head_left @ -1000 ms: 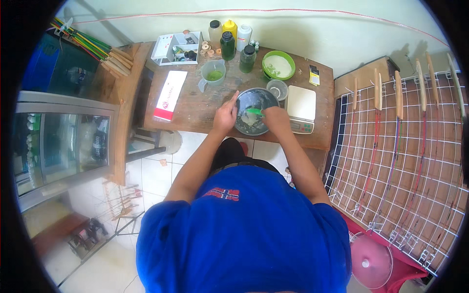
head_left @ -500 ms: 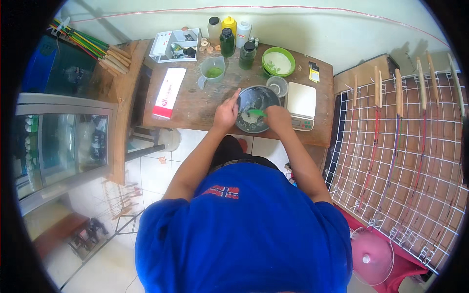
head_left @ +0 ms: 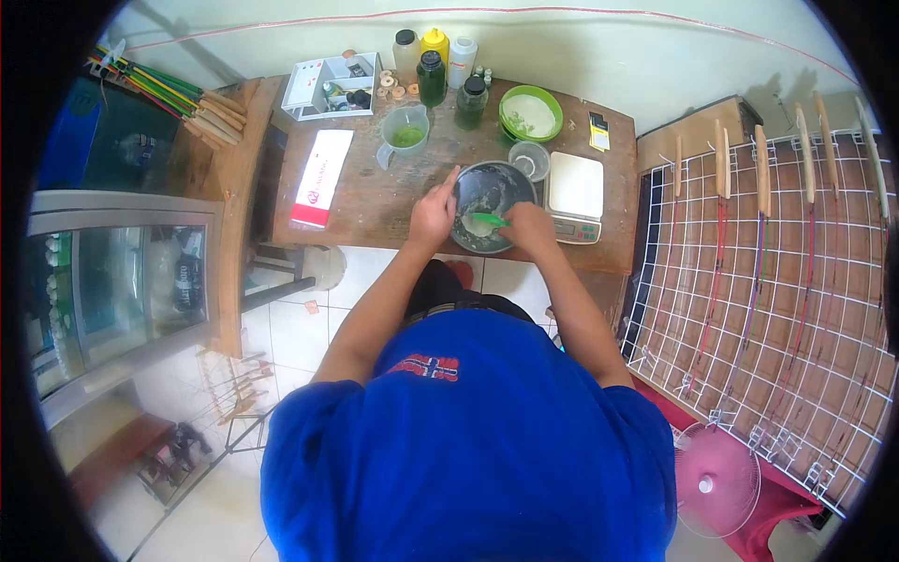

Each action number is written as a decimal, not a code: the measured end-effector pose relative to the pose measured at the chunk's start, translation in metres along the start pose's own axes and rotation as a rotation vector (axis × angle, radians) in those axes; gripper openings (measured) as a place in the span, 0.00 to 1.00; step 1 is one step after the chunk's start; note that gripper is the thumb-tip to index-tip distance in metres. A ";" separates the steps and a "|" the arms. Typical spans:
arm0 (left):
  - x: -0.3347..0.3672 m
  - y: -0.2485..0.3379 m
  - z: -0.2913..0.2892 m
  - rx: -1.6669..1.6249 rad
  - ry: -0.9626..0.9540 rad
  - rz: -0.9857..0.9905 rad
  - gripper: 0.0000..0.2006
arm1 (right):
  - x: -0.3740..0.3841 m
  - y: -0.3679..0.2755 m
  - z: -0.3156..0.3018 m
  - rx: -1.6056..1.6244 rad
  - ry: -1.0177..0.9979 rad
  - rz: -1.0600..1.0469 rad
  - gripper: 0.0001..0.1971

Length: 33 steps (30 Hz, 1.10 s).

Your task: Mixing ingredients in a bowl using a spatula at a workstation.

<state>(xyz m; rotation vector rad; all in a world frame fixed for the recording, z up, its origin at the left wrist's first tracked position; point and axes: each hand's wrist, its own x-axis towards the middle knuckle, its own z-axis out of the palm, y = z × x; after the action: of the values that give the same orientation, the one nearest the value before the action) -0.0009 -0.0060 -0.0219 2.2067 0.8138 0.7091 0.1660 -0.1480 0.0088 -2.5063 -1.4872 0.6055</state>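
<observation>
A dark grey mixing bowl (head_left: 507,178) stands at the front edge of the wooden table, with pale paste (head_left: 477,227) at its bottom and smears up its wall. My left hand (head_left: 434,214) grips the bowl's left rim, one finger or the thumb pointing up along it. In my right hand (head_left: 530,228), closed over the bowl's right side, is a green spatula (head_left: 490,219). Its blade dips into the paste, and its handle is mostly hidden by my fingers. Just right of the bowl lies a white digital scale (head_left: 574,187); a small clear cup (head_left: 529,161) touches the area behind the rim.
Behind the bowl are a clear measuring jug (head_left: 405,133) with green contents, dark green jars (head_left: 471,105), several bottles (head_left: 434,45) and a green bowl (head_left: 552,117) of pale powder. A white organiser box (head_left: 330,86) sits back left, a white-and-red packet (head_left: 323,178) nearer. A wire grid (head_left: 749,281) stands at right.
The spatula blade has shifted slightly left within the bowl, and my right hand has moved a little with it. My left hand keeps its grip. The whole view has shifted slightly.
</observation>
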 end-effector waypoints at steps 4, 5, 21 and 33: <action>0.001 -0.001 0.000 0.003 -0.009 0.007 0.27 | 0.002 -0.002 -0.020 0.054 -0.023 0.120 0.14; 0.000 -0.002 -0.001 0.003 -0.008 0.003 0.27 | 0.001 -0.002 -0.023 0.132 -0.009 0.149 0.15; 0.009 -0.002 -0.002 0.037 -0.049 -0.061 0.28 | -0.029 -0.003 -0.015 -0.098 0.126 -0.264 0.13; 0.012 -0.009 0.001 0.048 -0.036 -0.095 0.26 | -0.031 -0.018 -0.038 -0.025 0.056 -0.108 0.14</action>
<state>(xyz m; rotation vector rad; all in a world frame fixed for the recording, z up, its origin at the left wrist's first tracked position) 0.0048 0.0075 -0.0263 2.2010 0.9193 0.6081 0.1541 -0.1638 0.0575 -2.4208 -1.6072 0.4974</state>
